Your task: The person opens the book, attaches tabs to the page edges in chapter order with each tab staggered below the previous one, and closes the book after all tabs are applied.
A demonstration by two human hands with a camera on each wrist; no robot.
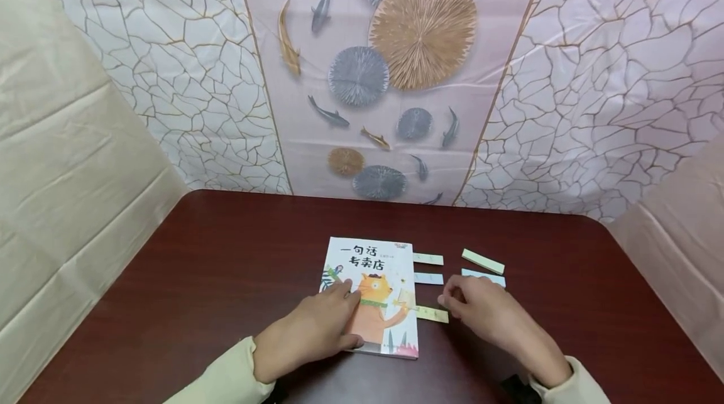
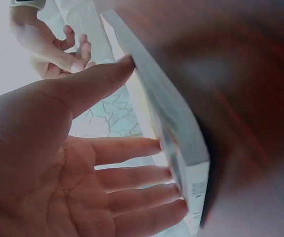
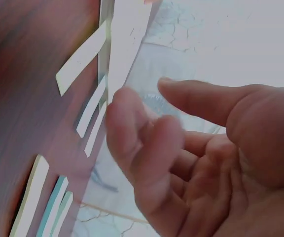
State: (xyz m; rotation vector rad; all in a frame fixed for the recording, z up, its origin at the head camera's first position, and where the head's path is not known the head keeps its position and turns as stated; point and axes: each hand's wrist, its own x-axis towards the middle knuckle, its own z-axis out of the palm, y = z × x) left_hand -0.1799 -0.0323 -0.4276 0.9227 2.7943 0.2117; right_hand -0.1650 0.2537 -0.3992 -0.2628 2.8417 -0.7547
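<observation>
A closed book (image 1: 370, 328) with a cartoon orange cat on its white cover lies on the table. My left hand (image 1: 317, 325) rests on its left part, fingers spread and nearly straight, with the thumb near the lower edge. From the right side of the book stick out a yellow paper strip (image 1: 432, 314), a blue strip (image 1: 428, 278) and a pale strip (image 1: 428, 259). Just right of the yellow strip hovers my right hand (image 1: 486, 310), its fingers loosely bent, thumb apart from them and nothing between. The right wrist view shows this gap plainly.
Beyond the right hand lie a pale green sticky-note pad (image 1: 483, 261) and a blue pad (image 1: 492, 279). A yellow pad (image 3: 29, 200), hidden by the hand in the head view, lies beside them. The dark red table (image 1: 226, 253) ends at a patterned cloth backdrop (image 1: 396, 140).
</observation>
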